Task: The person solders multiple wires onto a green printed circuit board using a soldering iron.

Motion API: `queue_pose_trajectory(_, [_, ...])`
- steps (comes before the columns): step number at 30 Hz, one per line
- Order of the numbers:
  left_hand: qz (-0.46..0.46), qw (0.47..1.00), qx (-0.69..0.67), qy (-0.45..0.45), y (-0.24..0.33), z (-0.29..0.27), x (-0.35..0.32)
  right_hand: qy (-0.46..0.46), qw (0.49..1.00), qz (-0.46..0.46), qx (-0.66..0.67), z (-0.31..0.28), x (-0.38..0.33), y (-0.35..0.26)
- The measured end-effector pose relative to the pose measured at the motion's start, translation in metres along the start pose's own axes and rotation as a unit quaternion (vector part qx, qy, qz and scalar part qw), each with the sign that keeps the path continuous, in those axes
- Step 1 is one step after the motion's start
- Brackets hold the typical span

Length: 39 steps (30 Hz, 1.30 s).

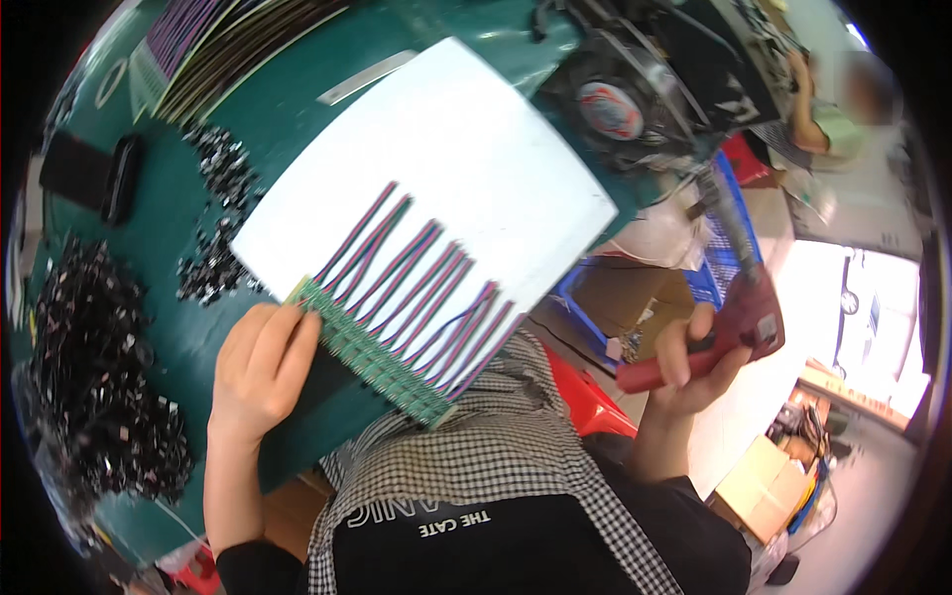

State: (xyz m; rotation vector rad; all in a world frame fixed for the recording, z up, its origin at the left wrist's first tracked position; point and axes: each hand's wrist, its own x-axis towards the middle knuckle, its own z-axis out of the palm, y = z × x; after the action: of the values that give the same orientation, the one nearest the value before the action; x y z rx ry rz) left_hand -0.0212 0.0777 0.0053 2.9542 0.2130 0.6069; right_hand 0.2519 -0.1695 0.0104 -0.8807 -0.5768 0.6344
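My left hand (pixel 260 365) pinches the upper left end of a green circuit board strip (pixel 382 365) between thumb and fingers. Along one side of the strip, several thin purple, green and dark wire bundles (pixel 402 278) fan out across a white sheet or board (pixel 446 129). My right hand (pixel 694 372) is raised off the table's right side, its fingers wrapped around the handle of a dark red heat gun (pixel 762 307). The gun's grey nozzle (pixel 729 218) points up and away, apart from the strip.
Small black parts lie in a big heap (pixel 94 377) and a smaller pile (pixel 223 198) on the green table (pixel 297 99). Wired strips (pixel 233 50) are stacked far left, near a metal ruler (pixel 367 77). A black fan-like machine (pixel 615 109), blue crate (pixel 734 198) and another person (pixel 833 119) are rightward.
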Motion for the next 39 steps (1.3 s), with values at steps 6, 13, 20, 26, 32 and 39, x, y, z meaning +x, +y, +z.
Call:
queue_pose_trajectory(6, [0.006,1.000,0.020,0.008,0.001,0.006,0.004,0.188,0.965,-0.154,-0.104,-0.043,0.034,-0.017])
queue_pose_trajectory(13, [-0.017,0.997,0.070,0.024,0.007,-0.006,-0.005,0.165,0.879,-0.216,-0.391,-0.011,0.070,-0.004])
queue_pose_trajectory(20, [-0.146,0.966,0.125,0.175,0.000,0.007,-0.023,0.157,0.849,-0.235,-0.446,-0.045,0.046,-0.023])
queue_pose_trajectory(26, [-0.580,0.767,0.255,0.098,-0.036,-0.028,-0.116,0.164,0.918,-0.106,-0.345,-0.014,0.030,-0.012])
queue_pose_trajectory(32, [-0.571,0.811,0.068,0.109,-0.044,-0.040,-0.134,0.170,0.874,-0.152,-0.429,0.017,0.030,0.000])
queue_pose_trajectory(39, [-0.522,0.849,0.064,0.051,-0.052,-0.045,-0.136,0.158,0.908,-0.131,-0.365,0.002,0.023,-0.008])
